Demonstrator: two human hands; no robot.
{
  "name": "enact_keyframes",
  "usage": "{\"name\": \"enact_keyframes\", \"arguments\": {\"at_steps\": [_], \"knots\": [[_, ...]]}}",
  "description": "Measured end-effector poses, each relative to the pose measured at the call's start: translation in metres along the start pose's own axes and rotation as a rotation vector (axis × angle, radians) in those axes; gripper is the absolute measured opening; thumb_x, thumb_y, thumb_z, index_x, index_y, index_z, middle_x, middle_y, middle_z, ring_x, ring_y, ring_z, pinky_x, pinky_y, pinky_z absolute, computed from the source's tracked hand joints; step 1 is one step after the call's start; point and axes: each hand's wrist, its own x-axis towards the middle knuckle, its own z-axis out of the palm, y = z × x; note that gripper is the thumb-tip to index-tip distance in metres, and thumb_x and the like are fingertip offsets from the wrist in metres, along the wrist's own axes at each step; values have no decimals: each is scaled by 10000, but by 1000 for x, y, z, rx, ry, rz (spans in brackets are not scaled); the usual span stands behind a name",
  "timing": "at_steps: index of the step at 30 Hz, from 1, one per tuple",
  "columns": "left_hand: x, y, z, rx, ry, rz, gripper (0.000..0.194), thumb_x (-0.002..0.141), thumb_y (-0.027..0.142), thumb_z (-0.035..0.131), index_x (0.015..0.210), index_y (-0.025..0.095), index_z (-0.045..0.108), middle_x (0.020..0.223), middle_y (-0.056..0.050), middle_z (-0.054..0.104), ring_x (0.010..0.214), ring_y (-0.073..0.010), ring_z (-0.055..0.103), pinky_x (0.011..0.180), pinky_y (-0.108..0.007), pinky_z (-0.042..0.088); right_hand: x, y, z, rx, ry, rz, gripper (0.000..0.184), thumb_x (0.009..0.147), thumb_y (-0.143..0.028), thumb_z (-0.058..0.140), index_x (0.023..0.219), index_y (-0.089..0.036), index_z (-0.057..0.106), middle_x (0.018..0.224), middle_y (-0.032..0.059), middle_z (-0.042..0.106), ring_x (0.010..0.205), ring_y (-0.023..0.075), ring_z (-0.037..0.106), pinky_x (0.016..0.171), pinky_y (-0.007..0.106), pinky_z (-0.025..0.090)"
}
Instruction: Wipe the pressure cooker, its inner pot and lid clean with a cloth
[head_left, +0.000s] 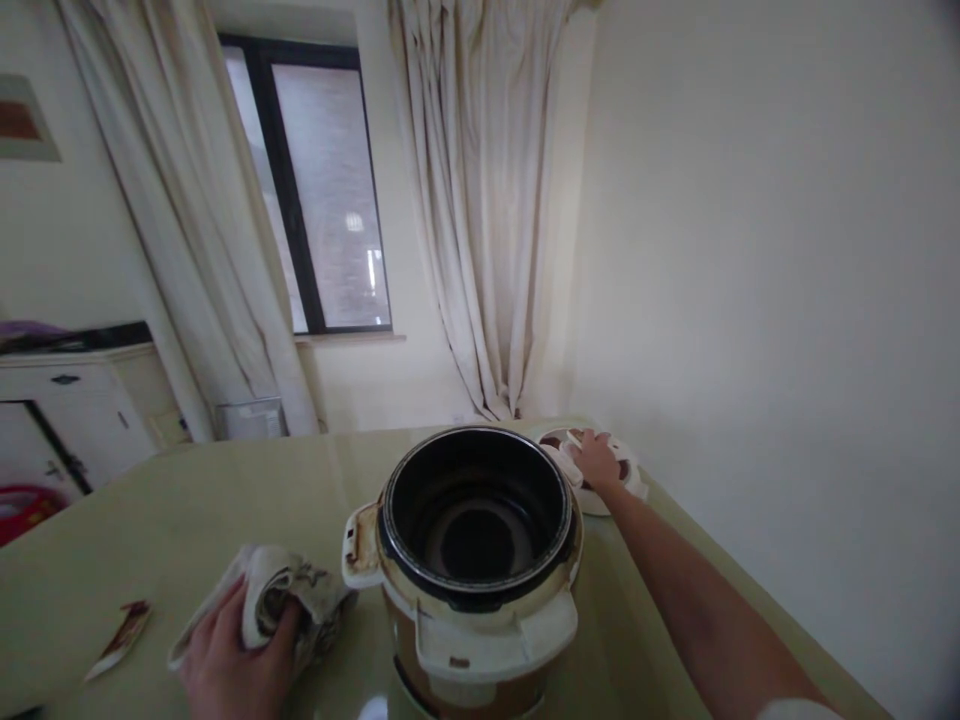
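In the middle stands an electric pressure cooker (495,640) without its lid, with a dark inner pot (480,480) inside. Its white rim is stained brown. On the left, my left hand (240,640) is closed around a bunched, patterned cloth (289,580) that rests on the table beside the cooker. My right arm stretches past the cooker to the far right corner. There my right hand (596,458) grips the white and brown cooker lid (626,470), which lies on the table. Its fingertips are small and blurred.
A thin brown and white piece (120,640) lies on the pale green table (300,490) at the left. A wall (765,250) runs along the table's right edge. Curtains (487,200) and a window (330,190) are behind; a white cabinet (82,400) stands at far left.
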Motion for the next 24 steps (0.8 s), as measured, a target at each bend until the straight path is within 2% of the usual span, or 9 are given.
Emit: {"name": "enact_keyframes", "arguments": {"at_steps": [3,6,10,12,14,17,20,22,24], "knots": [[4,1,2,20,4,-65,707,838,604,512,1330,112,638,1377,-225,643,1341,-430,564,1195,-576,402,-4,7,-8,18,52,33,404,1050,-368,455,1352,-135,588,1365,254,564,1178,354,686,975,458,524],[6,3,2,50,-48,-193,826,816,649,498,1420,90,567,1429,-257,594,1407,-456,497,1214,-633,339,-5,20,-33,51,131,74,476,1057,-404,407,1378,-94,575,1325,281,576,1164,379,686,962,492,531],[6,12,-3,29,-148,-287,985,805,765,507,1581,168,406,1597,-236,442,1529,-473,337,1242,-702,201,1,38,-93,109,271,53,567,1048,-441,373,1417,-52,557,1287,301,601,1169,392,667,978,538,519],[5,19,-8,-11,-183,-362,1061,790,797,538,1652,228,296,1698,-217,310,1553,-523,258,1200,-769,207,3,43,-129,136,329,-23,568,1034,-452,395,1418,-73,571,1286,278,623,1194,379,645,1010,540,504],[2,27,-13,-48,-177,-404,1065,804,788,546,1673,244,255,1737,-212,240,1560,-554,209,1168,-811,212,2,43,-164,160,365,-138,540,1011,-471,453,1396,-124,604,1304,227,646,1227,348,623,1057,507,489],[-4,43,-19,-115,-30,-242,885,899,684,485,1615,176,376,1696,-232,332,1573,-489,244,1225,-749,185,-12,29,-207,247,358,-459,506,967,-504,550,1354,-190,640,1313,159,668,1238,320,614,1102,479,472],[-15,67,-24,-281,93,28,717,961,568,467,1525,125,481,1571,-236,498,1508,-396,404,1262,-622,254,-42,-3,-233,318,225,-769,526,954,-523,582,1380,-219,629,1333,132,667,1246,324,611,1128,493,454],[-23,90,-28,-449,33,134,634,1001,518,468,1510,141,497,1519,-200,552,1459,-340,473,1257,-534,314,-66,-31,-240,325,113,-862,537,959,-506,579,1414,-223,613,1381,122,651,1285,324,593,1155,487,432],[-27,115,-31,-622,-94,134,588,1032,511,462,1517,180,495,1537,-162,549,1447,-305,491,1250,-481,344,-87,-57,-241,347,27,-936,542,970,-493,572,1434,-215,602,1390,125,646,1290,325,590,1158,491,426]]}}
